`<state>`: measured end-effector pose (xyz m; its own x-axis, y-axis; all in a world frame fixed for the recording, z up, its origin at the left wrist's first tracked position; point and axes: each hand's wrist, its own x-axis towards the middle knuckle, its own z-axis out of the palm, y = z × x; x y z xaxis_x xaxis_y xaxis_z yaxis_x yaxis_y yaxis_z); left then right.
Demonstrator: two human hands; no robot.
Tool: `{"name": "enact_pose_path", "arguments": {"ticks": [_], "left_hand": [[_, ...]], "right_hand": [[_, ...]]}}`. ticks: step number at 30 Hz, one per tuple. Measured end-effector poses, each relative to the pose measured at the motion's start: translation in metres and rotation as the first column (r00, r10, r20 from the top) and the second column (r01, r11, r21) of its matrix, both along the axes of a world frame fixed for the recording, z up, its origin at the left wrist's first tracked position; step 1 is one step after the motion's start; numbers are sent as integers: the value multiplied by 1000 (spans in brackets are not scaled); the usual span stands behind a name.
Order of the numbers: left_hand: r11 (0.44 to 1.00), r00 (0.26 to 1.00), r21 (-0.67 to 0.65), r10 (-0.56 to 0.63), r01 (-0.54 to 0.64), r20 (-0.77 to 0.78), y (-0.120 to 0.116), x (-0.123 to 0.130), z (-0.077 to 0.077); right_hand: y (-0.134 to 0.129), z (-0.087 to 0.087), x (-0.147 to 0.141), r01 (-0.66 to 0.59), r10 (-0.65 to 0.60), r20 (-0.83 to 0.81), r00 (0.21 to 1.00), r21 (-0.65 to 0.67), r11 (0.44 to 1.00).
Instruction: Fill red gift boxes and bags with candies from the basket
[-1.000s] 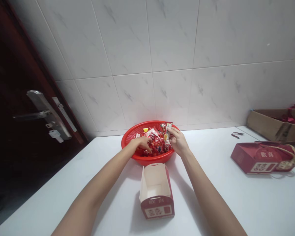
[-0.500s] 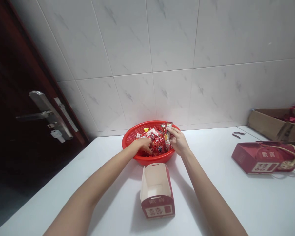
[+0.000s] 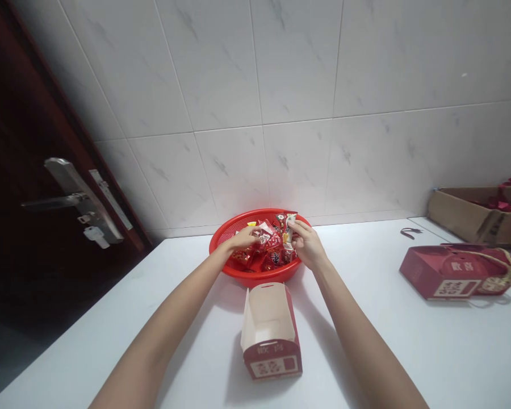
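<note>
A red plastic basket [image 3: 249,279] near the wall holds several small wrapped snacks [image 3: 272,257], mostly red. Over its left part is my left hand [image 3: 243,238], its fingertips at a red and white packet [image 3: 265,234]; whether it grips the packet I cannot tell. At the basket's right side, my right hand [image 3: 305,241] is closed on a white and red packet [image 3: 290,222] held upright. In front of the basket, an open-topped dark red box [image 3: 271,358] with a cream inside stands between my forearms.
To the right lies a closed dark red box [image 3: 443,275] with a rope handle. Behind it stands a cardboard box [image 3: 464,218] with red items inside. A small dark strip [image 3: 410,232] lies near the wall. A door with a metal handle [image 3: 68,200] is at the left.
My left hand has moved up and slightly left inside the basket, from the front snacks to a packet farther back. My right hand still holds its packet in about the same place.
</note>
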<state>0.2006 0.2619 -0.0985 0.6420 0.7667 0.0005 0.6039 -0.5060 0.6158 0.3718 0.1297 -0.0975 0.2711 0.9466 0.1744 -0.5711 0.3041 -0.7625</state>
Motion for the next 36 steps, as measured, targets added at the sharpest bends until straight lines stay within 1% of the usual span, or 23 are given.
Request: {"name": "enact_pose_path", "arguments": {"ticks": [4, 10, 14, 19, 24, 27, 29, 31, 34, 36], "left_hand": [[999, 998, -35, -16, 18, 60, -1, 2, -2], [1000, 998, -5, 3, -3, 62, -7, 4, 2], [1000, 994, 20, 6, -8, 110, -8, 4, 4], [1000, 983, 5, 18, -19, 180, -6, 4, 6], [1000, 975, -8, -11, 13, 220, -6, 5, 6], [1000, 986, 10, 19, -21, 167, -4, 3, 4], [998, 994, 18, 57, -59, 96, -3, 1, 2], [997, 997, 7, 71, -71, 13, -2, -1, 1], [999, 993, -13, 34, -36, -109, -4, 0, 0], [999, 984, 7, -51, 53, -168, -7, 5, -1]], "right_hand": [[0, -1, 1, -11, 11, 3, 1000, 7, 1000], [2, -5, 3, -28, 28, 4, 1000, 7, 1000], [2, -5, 3, -33, 33, -24, 999, -7, 999], [2, -4, 3, -37, 36, -46, 998, -19, 999], [3, -5, 4, -41, 41, -37, 998, -11, 999], [3, -6, 4, -40, 40, -15, 999, -6, 999], [4, -7, 5, -38, 38, -12, 999, -4, 999], [4, -7, 4, -39, 38, -21, 999, -7, 999], [4, -7, 4, -39, 39, -24, 999, -12, 999], [4, -7, 4, -39, 39, -18, 999, -7, 999]]}}
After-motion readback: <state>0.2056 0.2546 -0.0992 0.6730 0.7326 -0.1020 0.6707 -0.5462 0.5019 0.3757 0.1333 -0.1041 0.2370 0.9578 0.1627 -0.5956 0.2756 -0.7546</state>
